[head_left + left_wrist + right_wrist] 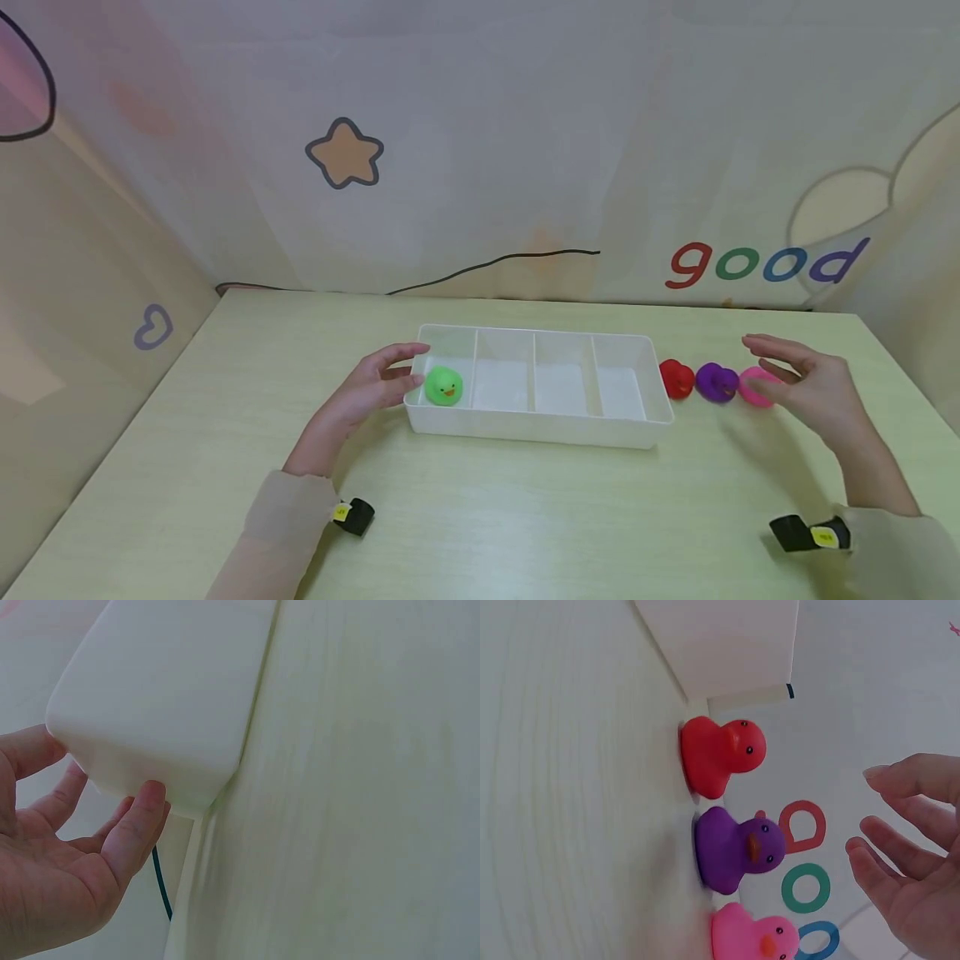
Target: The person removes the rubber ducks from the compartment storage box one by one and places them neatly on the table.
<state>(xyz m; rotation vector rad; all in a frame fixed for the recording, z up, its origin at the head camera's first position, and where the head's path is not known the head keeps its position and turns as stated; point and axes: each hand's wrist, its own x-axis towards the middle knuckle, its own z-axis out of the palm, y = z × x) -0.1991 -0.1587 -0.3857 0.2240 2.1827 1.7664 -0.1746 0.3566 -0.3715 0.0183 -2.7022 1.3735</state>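
White tray (536,427) between the hands (378,382) (813,392)

Bare counter (540,517) lies before the white tray (532,429), leaving a wide approach from the front. Its 3 compartments (621,396) toward the right can be entered from above, with thin dividers (534,371) fencing them apart. The leftmost is tighter: the green duck (442,387) sits inside, and the left hand (375,381) touches that end. Beyond the tray's right end, the red duck (677,379), purple duck (717,382) and pink duck (753,394) form a close row barring sideways passage, the right hand (813,387) above its far end. Behind, a narrower strip runs to the backdrop (525,125).
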